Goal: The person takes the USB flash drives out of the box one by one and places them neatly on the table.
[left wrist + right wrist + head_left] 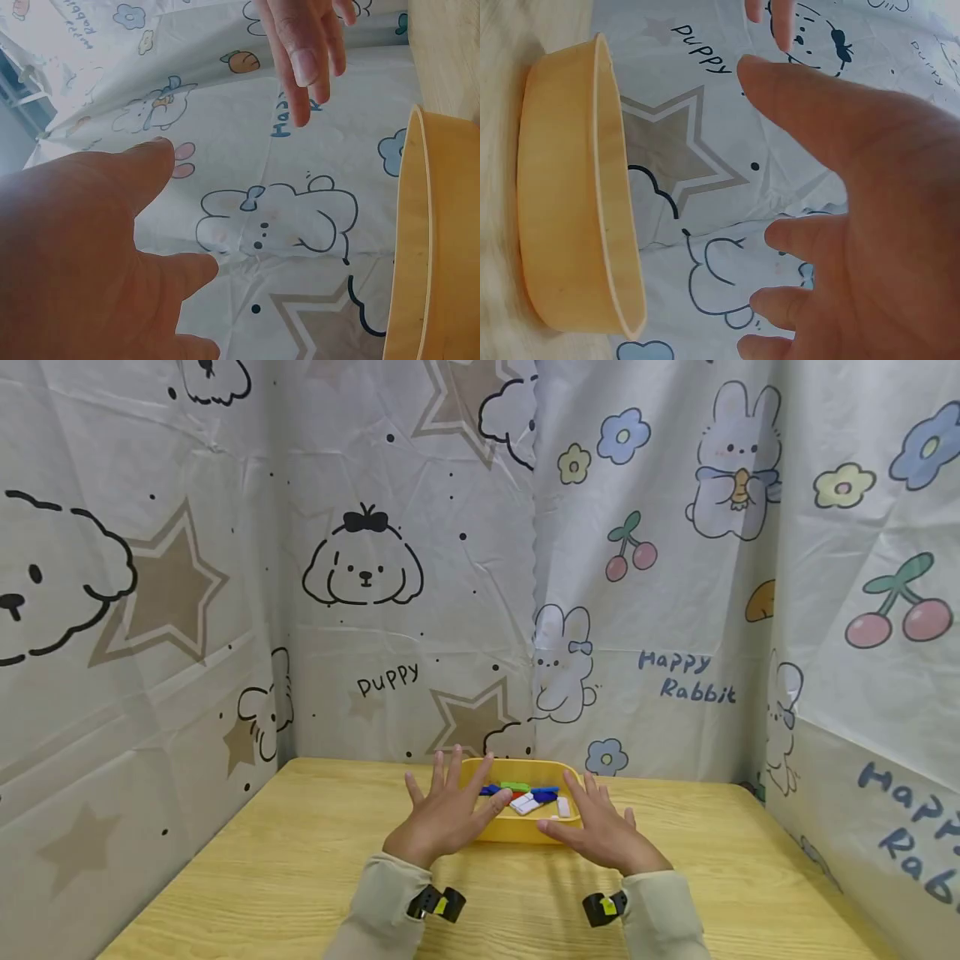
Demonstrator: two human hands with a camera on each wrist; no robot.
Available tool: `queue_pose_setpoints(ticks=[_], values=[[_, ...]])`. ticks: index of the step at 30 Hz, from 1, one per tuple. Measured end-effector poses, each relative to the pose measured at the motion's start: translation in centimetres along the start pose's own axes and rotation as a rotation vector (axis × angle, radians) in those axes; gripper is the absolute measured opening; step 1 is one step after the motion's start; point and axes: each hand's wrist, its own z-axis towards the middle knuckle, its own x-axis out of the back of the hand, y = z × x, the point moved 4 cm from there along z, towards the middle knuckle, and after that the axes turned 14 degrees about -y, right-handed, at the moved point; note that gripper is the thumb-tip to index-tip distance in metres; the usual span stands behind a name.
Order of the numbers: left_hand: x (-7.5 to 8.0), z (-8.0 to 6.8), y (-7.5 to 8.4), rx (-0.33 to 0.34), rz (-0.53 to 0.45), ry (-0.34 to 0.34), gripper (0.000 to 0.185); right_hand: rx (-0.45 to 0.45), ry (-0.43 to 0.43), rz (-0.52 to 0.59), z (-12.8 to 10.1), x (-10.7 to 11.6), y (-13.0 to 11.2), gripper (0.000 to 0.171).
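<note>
Fingers [450,777] spread wide beside yellow tray [525,835] (coloured blocks [528,795] visible only overhead).

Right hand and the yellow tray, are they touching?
Apart. The right wrist view shows curtain plainly visible between the right hand and the yellow tray; the fingers are spread, holding nothing.

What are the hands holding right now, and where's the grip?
Nothing is held. Both the left hand and right hand are spread open above the yellow tray, with no grip on it.
</note>
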Motion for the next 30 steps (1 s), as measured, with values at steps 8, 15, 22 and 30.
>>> queue_pose_setpoints(ticks=[8,15,22,30], values=[[0.1,0.2,0.2,-0.01,-0.006,0.016,0.074,0.033,-0.011,0.008,0.9,-1.0,0.5,0.098],[-0.1,-0.1,0.0,0.006,0.003,0.007,0.076,0.042,-0.01,-0.033,2.4,-3.2,1.1,0.094],[-0.2,-0.1,-0.1,0.003,0.008,-0.004,0.075,0.025,-0.047,-0.094,3.2,-4.6,1.8,0.078],[0.1,-0.2,-0.2,0.0,0.0,-0.013,0.075,0.011,-0.079,-0.106,3.3,-4.5,1.8,0.069]])
